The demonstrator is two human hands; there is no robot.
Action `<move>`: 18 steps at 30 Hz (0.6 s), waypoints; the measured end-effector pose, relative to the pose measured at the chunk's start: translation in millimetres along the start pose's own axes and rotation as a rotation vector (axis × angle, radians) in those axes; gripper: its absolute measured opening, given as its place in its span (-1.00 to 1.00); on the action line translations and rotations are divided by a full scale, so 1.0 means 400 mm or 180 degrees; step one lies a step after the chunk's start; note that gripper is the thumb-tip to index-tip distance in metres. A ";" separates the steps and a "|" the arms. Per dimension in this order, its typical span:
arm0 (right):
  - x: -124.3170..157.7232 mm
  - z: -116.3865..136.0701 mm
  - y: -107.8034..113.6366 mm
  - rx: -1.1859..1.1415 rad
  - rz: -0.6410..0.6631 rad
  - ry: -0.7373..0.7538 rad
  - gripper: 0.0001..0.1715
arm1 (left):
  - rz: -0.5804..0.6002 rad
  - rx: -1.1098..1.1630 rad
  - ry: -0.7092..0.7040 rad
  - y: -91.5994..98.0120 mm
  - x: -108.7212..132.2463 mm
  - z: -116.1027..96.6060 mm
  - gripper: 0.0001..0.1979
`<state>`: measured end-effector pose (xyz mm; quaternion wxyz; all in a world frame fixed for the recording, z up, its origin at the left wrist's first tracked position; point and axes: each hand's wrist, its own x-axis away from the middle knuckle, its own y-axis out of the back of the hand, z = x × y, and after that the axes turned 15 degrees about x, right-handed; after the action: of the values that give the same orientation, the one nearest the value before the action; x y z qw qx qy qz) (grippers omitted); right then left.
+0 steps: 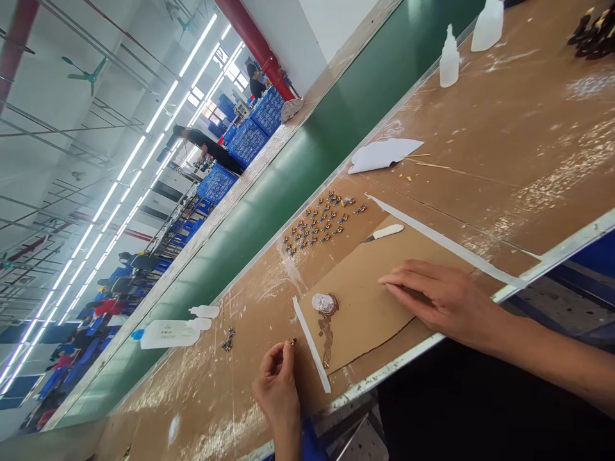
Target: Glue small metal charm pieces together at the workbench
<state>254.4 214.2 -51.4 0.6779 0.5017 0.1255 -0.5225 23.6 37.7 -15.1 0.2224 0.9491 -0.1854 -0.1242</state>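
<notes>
My left hand (278, 384) is closed in a pinch at the near edge of the table, with a small dark-and-gold piece (293, 342) at its fingertips. My right hand (437, 298) hovers over a cardboard sheet (365, 288), fingers stretched out and nothing visible between them. On that sheet sits a small pot smeared with pinkish-white stuff (324, 303), a brown stain running below it. A white-handled knife (388, 232) lies at the sheet's far side. Beyond it, several small blue-and-gold pieces (319, 221) are laid out in rows. A few more pieces (229, 339) lie left of my left hand.
White tape strips (312, 346) flank the cardboard. Plastic bottles lie at the left (168, 334), and another bottle (449, 61) stands at the far right. White paper (384, 155) and thin sticks (430, 164) lie behind. A green belt (307, 173) runs past the table; people work beyond.
</notes>
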 end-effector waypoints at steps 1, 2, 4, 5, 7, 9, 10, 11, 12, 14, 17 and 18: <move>0.001 -0.001 0.000 -0.0004 0.0008 -0.0008 -0.85 | -0.0004 0.0000 0.0003 0.000 0.000 0.000 -0.60; 0.001 -0.001 -0.001 -0.0010 0.0018 -0.0015 -0.85 | -0.0006 0.0004 0.0001 -0.001 -0.001 0.000 -0.60; 0.002 0.000 0.000 -0.0014 0.0037 -0.0034 -0.86 | 0.0008 0.0011 -0.0010 -0.001 -0.002 0.001 -0.58; 0.002 0.001 0.001 -0.0014 0.0035 -0.0040 -0.86 | 0.0024 -0.0001 -0.0016 -0.001 -0.003 0.001 -0.58; 0.002 0.003 0.004 -0.0018 0.0044 -0.0043 -0.85 | 0.0024 -0.0079 -0.0037 -0.001 -0.004 0.002 -0.57; 0.001 0.003 0.005 -0.0018 0.0054 -0.0048 -0.85 | 0.0021 -0.0153 -0.0050 -0.001 -0.005 0.001 -0.57; 0.001 0.003 0.006 -0.0014 0.0057 -0.0055 -0.85 | 0.0015 -0.0168 -0.0056 -0.001 -0.006 0.001 -0.57; 0.001 0.003 0.006 -0.0007 0.0065 -0.0063 -0.85 | 0.0016 -0.0172 -0.0055 -0.001 -0.006 0.001 -0.57; 0.000 0.002 0.006 -0.0003 0.0069 -0.0068 -0.85 | 0.0015 -0.0158 -0.0052 -0.001 -0.006 0.001 -0.58; -0.001 0.002 0.005 0.0005 0.0069 -0.0068 -0.85 | 0.0013 -0.0135 -0.0031 -0.002 -0.007 0.002 -0.59; -0.004 0.004 0.006 0.0031 0.0034 -0.0033 -0.86 | 0.0043 -0.0148 0.0004 -0.002 -0.008 0.004 -0.60; -0.004 0.005 0.006 0.0044 0.0014 -0.0022 -0.86 | 0.0062 -0.0144 0.0011 -0.003 -0.008 0.004 -0.60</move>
<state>255.2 213.6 -47.9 0.6760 0.5049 0.1185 -0.5236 20.7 39.3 -16.5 0.2453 0.9422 -0.1914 -0.1246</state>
